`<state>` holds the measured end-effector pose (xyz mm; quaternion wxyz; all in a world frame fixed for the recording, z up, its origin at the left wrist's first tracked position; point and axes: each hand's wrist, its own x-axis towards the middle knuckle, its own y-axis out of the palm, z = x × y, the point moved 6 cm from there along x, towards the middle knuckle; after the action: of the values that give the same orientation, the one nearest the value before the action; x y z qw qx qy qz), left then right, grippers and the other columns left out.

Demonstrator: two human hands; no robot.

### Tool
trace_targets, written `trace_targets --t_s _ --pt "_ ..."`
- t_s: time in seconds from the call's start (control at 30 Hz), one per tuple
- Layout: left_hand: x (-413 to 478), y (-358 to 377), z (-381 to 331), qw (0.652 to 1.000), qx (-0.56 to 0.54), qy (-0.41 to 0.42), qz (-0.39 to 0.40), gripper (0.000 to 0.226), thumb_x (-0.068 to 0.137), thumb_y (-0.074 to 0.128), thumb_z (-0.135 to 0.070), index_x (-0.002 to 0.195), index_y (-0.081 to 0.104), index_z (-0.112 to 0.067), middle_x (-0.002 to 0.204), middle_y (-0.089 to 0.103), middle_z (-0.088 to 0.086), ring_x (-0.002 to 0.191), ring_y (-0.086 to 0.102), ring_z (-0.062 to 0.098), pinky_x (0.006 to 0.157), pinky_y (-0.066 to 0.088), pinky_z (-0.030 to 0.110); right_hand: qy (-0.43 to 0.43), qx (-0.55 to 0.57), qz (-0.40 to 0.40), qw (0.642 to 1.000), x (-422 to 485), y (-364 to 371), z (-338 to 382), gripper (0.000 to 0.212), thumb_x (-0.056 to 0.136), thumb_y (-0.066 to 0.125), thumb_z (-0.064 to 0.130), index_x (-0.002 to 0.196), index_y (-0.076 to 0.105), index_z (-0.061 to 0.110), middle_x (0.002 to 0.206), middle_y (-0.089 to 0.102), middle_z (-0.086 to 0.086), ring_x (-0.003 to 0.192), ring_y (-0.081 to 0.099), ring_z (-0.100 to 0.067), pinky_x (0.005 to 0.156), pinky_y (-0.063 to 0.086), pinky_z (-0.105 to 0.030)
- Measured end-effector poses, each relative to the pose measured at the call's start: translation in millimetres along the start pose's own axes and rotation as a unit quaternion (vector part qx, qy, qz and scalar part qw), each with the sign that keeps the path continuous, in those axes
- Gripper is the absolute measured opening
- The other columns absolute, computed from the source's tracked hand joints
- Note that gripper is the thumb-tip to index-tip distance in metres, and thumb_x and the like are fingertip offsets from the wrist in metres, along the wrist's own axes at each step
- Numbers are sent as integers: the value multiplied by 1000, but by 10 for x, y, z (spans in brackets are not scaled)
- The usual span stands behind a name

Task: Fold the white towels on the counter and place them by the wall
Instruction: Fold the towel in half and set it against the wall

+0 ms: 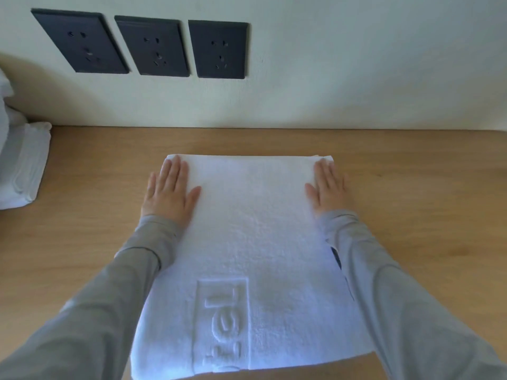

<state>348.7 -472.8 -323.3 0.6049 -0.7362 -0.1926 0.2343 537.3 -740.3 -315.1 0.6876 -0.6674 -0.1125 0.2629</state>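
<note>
Far L: folded towels (pixel 24 165) stacked on wood worktop (pixel 82 215), near pale wall (pixel 356 78) w/ 3 dark sockets (pixel 152 46). Mid: left hand (pixel 170 190) lies flat, fingers straight, on far-L corner of white towel (pixel 252 242) spread mid-worktop, apart from wall; right hand (pixel 327 187) same on far-R corner, gripping nothing.

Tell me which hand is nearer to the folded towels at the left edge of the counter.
Left. The left hand lies flat on the far left corner of the spread towel, toward the folded towels; the right hand lies on its far right corner, farther away.
</note>
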Motion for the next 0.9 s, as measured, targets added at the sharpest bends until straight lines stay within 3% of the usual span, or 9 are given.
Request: trace_targets --t_s 0.07,0.13,0.27,0.43,0.53,0.63,0.73,0.83,0.9 --pt "-213 -76 -64 1000 -15 -12 4 69 96 14 -50 150 2 -9 158 -8 4 145 -10 18 118 -6 39 -2 -11 4 1000 -241 -43 -26 61 100 21 38 148 -3 9 158 -10 -5 145 -12 -19 118 -6 -41" --pt "-636 -149 -362 999 -32 34 -13 75 92 -1 -58 148 2 -7 156 -6 4 145 -7 20 118 -2 38 -82 11 -20 996 -685 -63 169 62 99 21 40 148 1 7 157 -5 -7 145 -8 -22 118 -1 -42" --pt "-1673 -2 -677 986 -31 160 42 69 96 7 -52 145 27 -7 154 25 6 143 19 22 112 17 42 -235 -14 12 972 -1723 197 393 63 97 18 44 146 23 5 155 19 -8 143 18 -24 112 15 -43" --pt "-1968 7 -187 984 -2 171 55 70 97 10 -50 139 37 -1 148 37 11 140 21 20 113 14 39 -212 -7 33 977 -1971 267 -153 66 97 13 49 144 25 3 151 29 -12 142 17 -20 109 19 -44" --pt "-1977 -3 -186 973 9 222 64 75 95 14 -56 142 31 1 148 35 15 139 23 25 113 17 42 -210 -16 51 976 -2023 241 -275 72 95 14 54 145 19 2 152 26 -15 144 11 -22 109 18 -47" --pt "-2166 23 -120 936 30 341 83 87 86 28 -70 147 20 -9 150 32 12 140 23 25 114 17 43 -278 -54 53 958 -2163 212 -200 90 86 26 70 146 17 3 154 21 -15 143 14 -25 110 17 -50" --pt "-2282 19 88 917 63 372 127 108 71 43 -82 148 19 -10 152 27 7 141 23 24 114 15 43 -330 -105 60 936 -2309 252 -99 110 69 48 78 147 17 7 155 19 -11 143 17 -24 109 19 -50" --pt "-2229 -23 185 914 82 362 163 114 66 49 -82 146 21 -7 151 28 7 140 22 22 114 13 39 -333 -111 54 935 -2275 267 -104 115 57 71 64 146 22 9 153 26 -10 140 22 -22 107 24 -48" --pt "-2193 -66 168 910 84 373 160 114 61 60 -77 142 27 -4 148 34 10 137 27 20 114 12 37 -351 -86 17 932 -2251 236 -125 108 58 78 49 143 28 7 150 32 -12 139 26 -24 106 28 -48"
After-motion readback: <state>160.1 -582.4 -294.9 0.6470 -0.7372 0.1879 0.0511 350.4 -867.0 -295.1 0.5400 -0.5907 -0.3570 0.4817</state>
